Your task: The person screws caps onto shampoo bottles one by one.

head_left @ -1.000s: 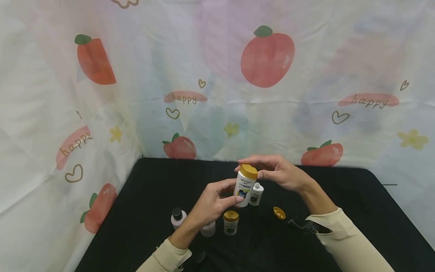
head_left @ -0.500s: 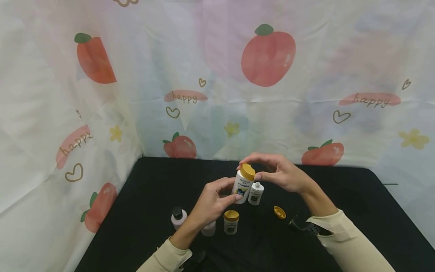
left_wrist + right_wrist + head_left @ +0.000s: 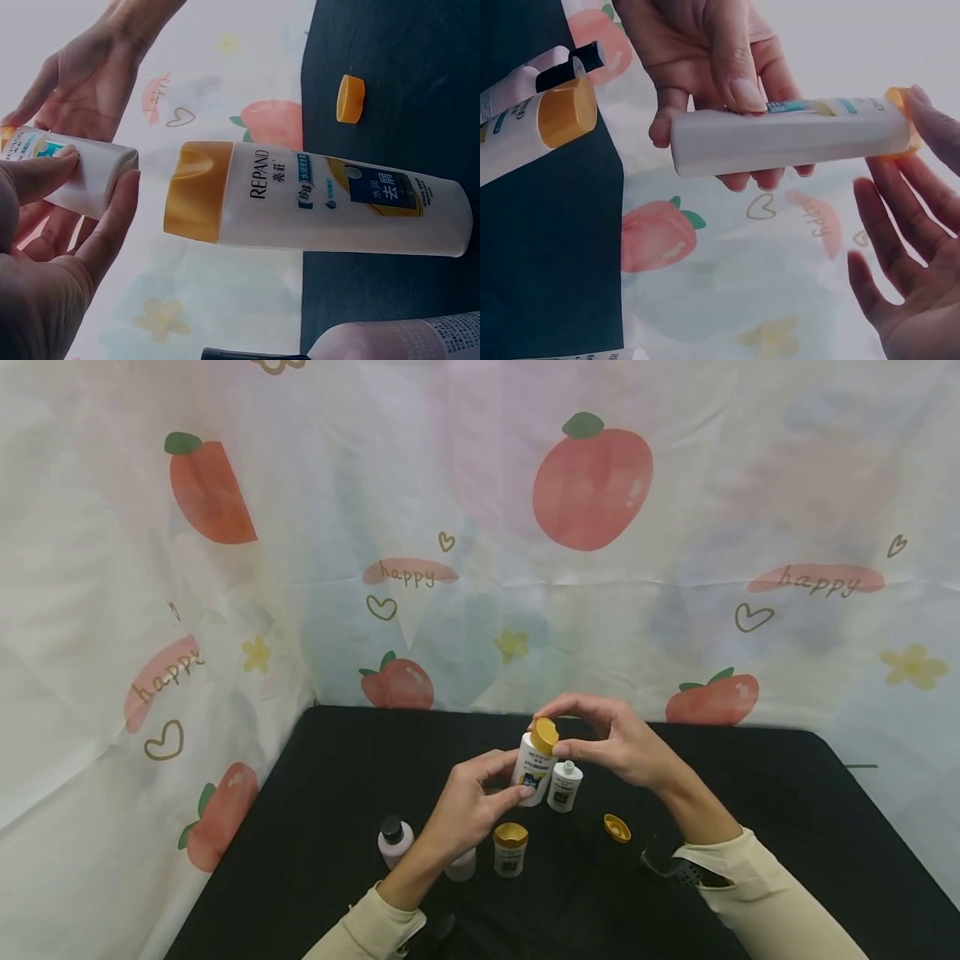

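My left hand [image 3: 480, 795] grips a white REPAND shampoo bottle [image 3: 529, 767] round its lower body, thumb across the label. The bottle is held above the table, leaning a little right. On its top sits a gold cap [image 3: 545, 737], which my right hand [image 3: 617, 748] pinches between thumb and fingers. In the right wrist view the cap [image 3: 901, 124] is on the bottle's end, with the right thumb against it. Just behind the held bottle stands a similar white bottle [image 3: 565, 788] without its cap, its narrow neck showing. A loose gold cap [image 3: 617, 828] lies to its right.
A gold-capped REPAND bottle [image 3: 510, 852] stands in front of the hands. Left of it are a pinkish bottle with a black cap [image 3: 393, 843] and another pale bottle [image 3: 461, 866], partly behind the left forearm. A printed curtain [image 3: 480, 627] hangs behind the black table [image 3: 360, 752].
The held bottle has risen slightly and shifted a little left. My right hand has moved left with it, still pinching the cap, and the cap's angle has turned a little. The standing bottles stay put.
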`<state>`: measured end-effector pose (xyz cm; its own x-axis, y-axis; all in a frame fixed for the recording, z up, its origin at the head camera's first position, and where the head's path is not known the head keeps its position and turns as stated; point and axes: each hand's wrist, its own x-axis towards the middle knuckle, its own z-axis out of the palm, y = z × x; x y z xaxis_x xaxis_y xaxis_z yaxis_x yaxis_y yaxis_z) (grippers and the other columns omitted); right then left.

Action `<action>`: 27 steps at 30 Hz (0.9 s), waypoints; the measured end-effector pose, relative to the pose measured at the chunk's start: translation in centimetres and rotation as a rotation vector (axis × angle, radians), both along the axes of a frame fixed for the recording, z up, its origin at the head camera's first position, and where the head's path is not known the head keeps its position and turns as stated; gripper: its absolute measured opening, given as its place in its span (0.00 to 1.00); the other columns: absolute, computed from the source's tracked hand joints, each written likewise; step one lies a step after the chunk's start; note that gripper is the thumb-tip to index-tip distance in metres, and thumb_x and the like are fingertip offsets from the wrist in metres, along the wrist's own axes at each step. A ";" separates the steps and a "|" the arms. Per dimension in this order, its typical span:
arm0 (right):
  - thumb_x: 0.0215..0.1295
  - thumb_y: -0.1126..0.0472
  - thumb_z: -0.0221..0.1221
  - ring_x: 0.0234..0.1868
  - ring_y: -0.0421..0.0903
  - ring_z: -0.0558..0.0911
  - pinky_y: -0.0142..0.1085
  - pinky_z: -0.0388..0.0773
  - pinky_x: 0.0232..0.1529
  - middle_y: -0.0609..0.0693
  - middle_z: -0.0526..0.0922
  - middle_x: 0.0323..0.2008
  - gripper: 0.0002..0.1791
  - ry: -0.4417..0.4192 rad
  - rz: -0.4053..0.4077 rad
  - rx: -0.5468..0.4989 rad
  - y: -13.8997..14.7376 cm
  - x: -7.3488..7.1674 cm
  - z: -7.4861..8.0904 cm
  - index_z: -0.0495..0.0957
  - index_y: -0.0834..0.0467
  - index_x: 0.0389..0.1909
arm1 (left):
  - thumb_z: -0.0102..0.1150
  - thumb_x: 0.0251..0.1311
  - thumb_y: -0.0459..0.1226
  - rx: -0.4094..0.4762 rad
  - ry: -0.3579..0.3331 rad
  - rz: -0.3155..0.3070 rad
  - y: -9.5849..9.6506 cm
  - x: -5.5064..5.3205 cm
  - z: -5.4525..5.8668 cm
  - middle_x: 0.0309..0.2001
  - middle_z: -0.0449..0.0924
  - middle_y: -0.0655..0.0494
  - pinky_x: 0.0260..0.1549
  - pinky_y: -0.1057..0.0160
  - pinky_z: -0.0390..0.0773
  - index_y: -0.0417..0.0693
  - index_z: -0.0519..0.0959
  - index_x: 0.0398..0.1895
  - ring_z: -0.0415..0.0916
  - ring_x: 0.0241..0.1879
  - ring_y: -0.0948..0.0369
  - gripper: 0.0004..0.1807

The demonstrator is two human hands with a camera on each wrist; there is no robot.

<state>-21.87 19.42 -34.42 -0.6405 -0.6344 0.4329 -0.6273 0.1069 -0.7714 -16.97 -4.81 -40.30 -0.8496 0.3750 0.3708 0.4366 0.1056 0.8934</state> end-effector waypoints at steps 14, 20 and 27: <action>0.60 0.73 0.69 0.56 0.45 0.80 0.34 0.72 0.63 0.51 0.82 0.47 0.18 -0.005 -0.119 -0.066 -0.8 0.5 -0.3 0.80 0.60 0.51 | 0.70 0.61 0.30 -0.016 0.023 0.064 0.3 0.1 -0.3 0.48 0.84 0.52 0.43 0.65 0.85 0.45 0.81 0.60 0.83 0.46 0.59 0.22; 0.60 0.73 0.69 0.56 0.45 0.80 0.35 0.73 0.62 0.50 0.82 0.46 0.17 -0.017 -0.136 -0.084 -1.0 0.6 -0.4 0.80 0.62 0.49 | 0.70 0.61 0.30 -0.019 0.018 0.073 0.4 0.1 -0.2 0.47 0.85 0.53 0.43 0.66 0.85 0.46 0.81 0.60 0.83 0.47 0.59 0.23; 0.68 0.70 0.63 0.58 0.45 0.80 0.34 0.76 0.61 0.51 0.82 0.51 0.16 -0.039 -0.117 -0.052 -0.6 0.6 -0.2 0.80 0.59 0.55 | 0.69 0.62 0.31 0.009 -0.034 0.027 0.2 0.0 0.0 0.50 0.85 0.52 0.44 0.65 0.85 0.48 0.79 0.60 0.84 0.50 0.59 0.22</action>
